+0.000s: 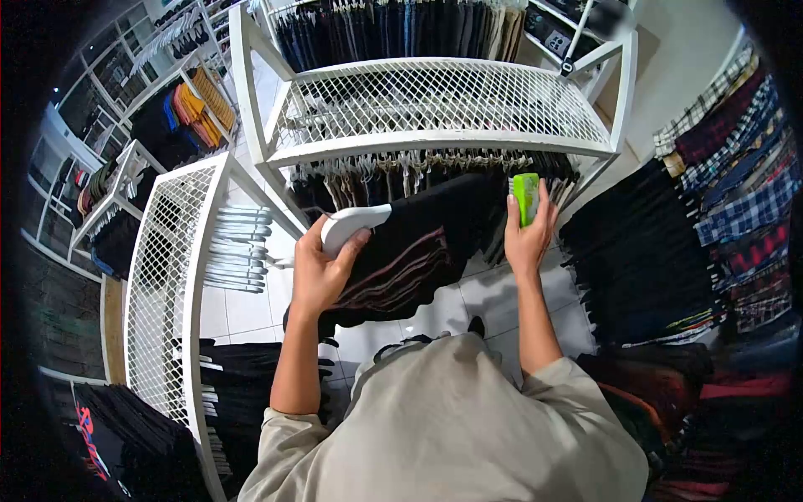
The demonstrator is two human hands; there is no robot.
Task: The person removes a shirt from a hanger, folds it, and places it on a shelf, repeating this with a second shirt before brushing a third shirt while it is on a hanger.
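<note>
My left hand (319,272) is closed around the broad white end of a hanger (355,224). From that hanger a black garment (418,243) with thin pinkish stripes spreads out to the right, tilted upward. My right hand (530,241) grips a bright green brush (525,197) upright, its pale bristles facing left toward the garment. A gap separates the brush from the cloth. The garment's far end lies in front of the hanging clothes, and its exact edge is hard to make out.
Ahead stands a white mesh-topped rack (452,149) with clothes hanging beneath. A second mesh rack (167,251) with several white hangers (238,249) is on the left. Dark clothes (644,251) and plaid shirts (749,197) hang on the right. White floor tiles (493,301) show between them.
</note>
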